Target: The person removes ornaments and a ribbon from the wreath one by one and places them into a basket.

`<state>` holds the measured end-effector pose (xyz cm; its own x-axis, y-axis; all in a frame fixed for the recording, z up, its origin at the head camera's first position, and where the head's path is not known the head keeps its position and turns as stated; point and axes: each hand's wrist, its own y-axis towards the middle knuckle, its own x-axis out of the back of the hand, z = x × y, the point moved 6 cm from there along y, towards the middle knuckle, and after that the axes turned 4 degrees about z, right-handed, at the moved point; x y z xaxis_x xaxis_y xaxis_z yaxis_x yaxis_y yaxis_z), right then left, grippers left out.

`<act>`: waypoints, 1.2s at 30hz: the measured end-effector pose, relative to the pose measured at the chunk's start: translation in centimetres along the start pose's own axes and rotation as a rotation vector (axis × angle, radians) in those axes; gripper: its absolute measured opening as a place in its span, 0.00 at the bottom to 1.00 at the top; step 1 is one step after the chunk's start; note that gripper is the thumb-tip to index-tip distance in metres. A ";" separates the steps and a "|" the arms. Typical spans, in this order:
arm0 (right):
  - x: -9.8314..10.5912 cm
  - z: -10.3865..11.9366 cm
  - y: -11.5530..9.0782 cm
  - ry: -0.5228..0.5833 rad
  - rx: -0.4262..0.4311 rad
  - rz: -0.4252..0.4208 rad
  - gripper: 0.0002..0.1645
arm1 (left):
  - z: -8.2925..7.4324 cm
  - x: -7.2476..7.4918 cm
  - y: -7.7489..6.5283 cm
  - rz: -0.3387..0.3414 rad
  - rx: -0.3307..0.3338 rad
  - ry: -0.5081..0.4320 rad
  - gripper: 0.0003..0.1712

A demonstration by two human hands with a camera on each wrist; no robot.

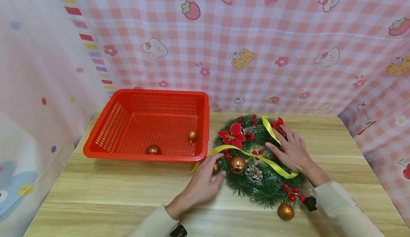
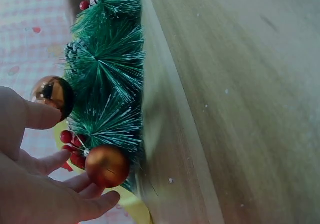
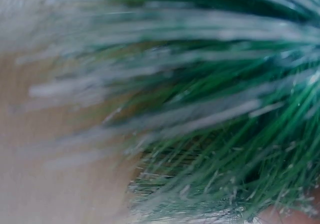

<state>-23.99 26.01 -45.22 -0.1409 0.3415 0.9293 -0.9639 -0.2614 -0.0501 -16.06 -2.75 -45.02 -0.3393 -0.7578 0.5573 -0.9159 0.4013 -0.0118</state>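
Note:
A green wreath (image 1: 267, 193) of pine needles lies on the table, trimmed with red flowers (image 1: 232, 136), red berries and a pine cone (image 1: 255, 173). A yellow ribbon (image 1: 272, 163) lies loosely across it. My left hand (image 1: 202, 185) is at the wreath's left edge, fingers spread and loosely bent. In the left wrist view, its fingers are beside a shiny copper ball (image 2: 54, 89) and a matte ball (image 2: 107, 165); whether they touch is unclear. My right hand (image 1: 293, 153) rests over the wreath's right side, fingers extended. Blurred needles (image 3: 250, 99) fill most of the right wrist view.
A red plastic basket (image 1: 145, 156) stands left of the wreath, with a glittery ball (image 1: 192, 135) and a shiny ball (image 1: 153, 149) inside. Another glittery ball (image 1: 285, 211) lies at the wreath's near right edge. A checked curtain (image 1: 208, 45) hangs behind the wooden table (image 1: 105, 201).

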 end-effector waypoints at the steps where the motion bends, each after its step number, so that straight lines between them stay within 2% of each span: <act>1: 0.0 0.0 0.0 0.001 0.000 0.000 0.45 | 0.2 -0.1 0.1 0.003 0.010 0.001 0.32; 6: 0.0 0.1 0.0 0.005 0.002 -0.004 0.45 | 0.7 -0.4 0.4 0.013 0.061 0.021 0.32; 14: -0.1 0.0 0.0 0.004 0.004 -0.012 0.45 | 1.1 -0.1 0.5 -0.040 0.129 0.005 0.35; 26: -0.1 -0.1 0.0 0.006 0.003 -0.014 0.45 | 0.8 0.1 0.6 -0.114 0.095 -0.026 0.31; 36: 0.0 0.1 -0.1 0.008 0.004 -0.015 0.44 | 0.4 -0.3 0.2 -0.140 0.077 -0.063 0.28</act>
<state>-23.85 25.98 -45.22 -0.1278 0.3524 0.9271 -0.9651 -0.2597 -0.0343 -16.26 -2.62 -45.48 -0.2173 -0.8353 0.5051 -0.9682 0.2503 -0.0026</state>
